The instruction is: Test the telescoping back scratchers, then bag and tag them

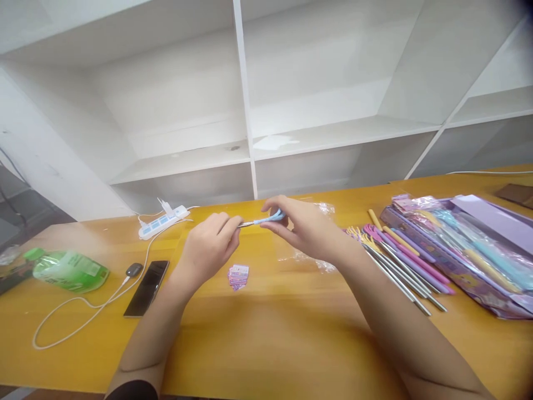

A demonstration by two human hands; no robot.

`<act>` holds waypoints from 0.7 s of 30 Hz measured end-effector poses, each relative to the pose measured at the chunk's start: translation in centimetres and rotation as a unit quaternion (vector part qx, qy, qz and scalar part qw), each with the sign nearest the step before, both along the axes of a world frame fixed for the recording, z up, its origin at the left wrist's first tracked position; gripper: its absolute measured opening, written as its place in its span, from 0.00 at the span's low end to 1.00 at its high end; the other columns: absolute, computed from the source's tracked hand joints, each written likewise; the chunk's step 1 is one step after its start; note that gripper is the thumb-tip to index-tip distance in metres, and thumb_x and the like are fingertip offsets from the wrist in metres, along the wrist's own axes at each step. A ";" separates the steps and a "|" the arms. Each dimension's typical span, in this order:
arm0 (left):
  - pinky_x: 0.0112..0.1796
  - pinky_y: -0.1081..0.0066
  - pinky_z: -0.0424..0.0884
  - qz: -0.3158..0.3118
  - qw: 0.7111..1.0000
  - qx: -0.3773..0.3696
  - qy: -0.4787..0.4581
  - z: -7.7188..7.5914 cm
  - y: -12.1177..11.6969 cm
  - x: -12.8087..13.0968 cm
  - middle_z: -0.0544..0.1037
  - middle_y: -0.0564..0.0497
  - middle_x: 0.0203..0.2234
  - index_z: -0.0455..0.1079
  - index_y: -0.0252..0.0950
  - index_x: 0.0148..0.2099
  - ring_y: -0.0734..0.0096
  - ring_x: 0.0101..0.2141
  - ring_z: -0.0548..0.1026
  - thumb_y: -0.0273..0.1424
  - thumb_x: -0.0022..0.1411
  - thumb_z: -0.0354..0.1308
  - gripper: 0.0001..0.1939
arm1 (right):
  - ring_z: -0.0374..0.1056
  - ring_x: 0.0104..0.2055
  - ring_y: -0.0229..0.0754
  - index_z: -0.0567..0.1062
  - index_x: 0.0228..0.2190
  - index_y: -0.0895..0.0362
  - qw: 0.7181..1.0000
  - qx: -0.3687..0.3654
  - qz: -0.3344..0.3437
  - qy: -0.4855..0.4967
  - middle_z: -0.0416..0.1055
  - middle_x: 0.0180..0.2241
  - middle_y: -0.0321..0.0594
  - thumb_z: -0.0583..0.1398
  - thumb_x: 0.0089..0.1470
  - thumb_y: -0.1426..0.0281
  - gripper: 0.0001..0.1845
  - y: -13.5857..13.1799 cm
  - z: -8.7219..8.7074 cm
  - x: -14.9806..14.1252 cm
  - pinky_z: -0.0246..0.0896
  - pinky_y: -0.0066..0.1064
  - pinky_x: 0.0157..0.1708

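Observation:
In the middle of the view, both hands hold one slim thing that looks like a back scratcher, with a light-blue curved head (272, 217) and a thin metal rod (246, 224). My left hand (212, 241) is closed around the rod, hiding most of it. With thumb and fingers, my right hand (306, 225) grips the blue head. Below them on the table lies a small fanned stack of purple printed cards (239, 276). Crumpled clear plastic wrapping (327, 264) lies under my right wrist.
Right of my right arm are several metal rods (402, 275) with coloured handles and claw-like heads, beside a purple box (462, 278) of wrapped ones. At left are a green bottle (70, 270), a phone (146, 289), a white cable and a power strip (163, 222). White shelving (245, 83) stands behind.

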State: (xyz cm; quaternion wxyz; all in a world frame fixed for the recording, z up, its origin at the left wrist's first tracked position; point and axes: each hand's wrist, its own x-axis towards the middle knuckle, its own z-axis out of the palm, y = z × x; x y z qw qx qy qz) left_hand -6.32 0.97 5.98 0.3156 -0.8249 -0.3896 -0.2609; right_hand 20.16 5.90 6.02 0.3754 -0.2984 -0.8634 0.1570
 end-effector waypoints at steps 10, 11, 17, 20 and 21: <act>0.29 0.66 0.59 0.018 1.000 0.012 -0.003 0.1 -0.6 -0.3 0.74 0.53 0.28 0.72 0.38 0.39 0.69 0.29 0.70 0.23 0.70 0.55 0.08 | 0.73 0.41 0.44 0.74 0.45 0.49 0.988 0.144 -0.047 -0.010 0.78 0.45 0.41 0.55 0.74 0.66 0.07 0.6 -1.8 -2.5 0.67 0.36 0.37; 0.29 0.66 0.59 0.018 1.000 0.014 -0.001 0.1 -0.6 -0.3 0.74 0.53 0.27 0.71 0.38 0.38 0.69 0.29 0.70 0.22 0.68 0.55 0.08 | 0.73 0.40 0.44 0.75 0.44 0.49 0.987 0.149 -0.051 -0.010 0.78 0.43 0.39 0.55 0.74 0.68 0.08 0.7 -2.0 -2.6 0.66 0.35 0.37; 0.29 0.64 0.59 0.046 0.997 0.051 0.016 0.1 -0.5 -0.4 0.71 0.53 0.25 0.67 0.39 0.32 0.66 0.28 0.66 0.18 0.59 0.53 0.10 | 0.62 0.35 0.44 0.78 0.43 0.55 0.937 0.330 -0.028 -0.107 0.74 0.35 0.41 0.51 0.70 0.78 0.16 0.9 -2.2 -2.8 0.54 0.38 0.36; 0.29 0.64 0.59 0.069 0.994 0.080 0.009 -0.1 -0.3 -0.5 0.68 0.53 0.23 0.64 0.40 0.30 0.65 0.27 0.63 0.19 0.58 0.54 0.10 | 0.54 0.30 0.42 0.77 0.40 0.58 0.914 0.387 -0.036 -0.120 0.69 0.30 0.38 0.52 0.63 0.79 0.14 1.0 -2.3 -3.0 0.47 0.38 0.31; 0.29 0.64 0.59 0.074 0.993 0.090 0.006 -0.2 -0.2 -0.5 0.67 0.53 0.23 0.63 0.40 0.30 0.65 0.27 0.62 0.19 0.57 0.55 0.10 | 0.53 0.30 0.42 0.77 0.38 0.58 0.911 0.393 -0.042 -0.117 0.69 0.30 0.38 0.52 0.60 0.79 0.14 1.0 -2.3 -3.1 0.46 0.37 0.31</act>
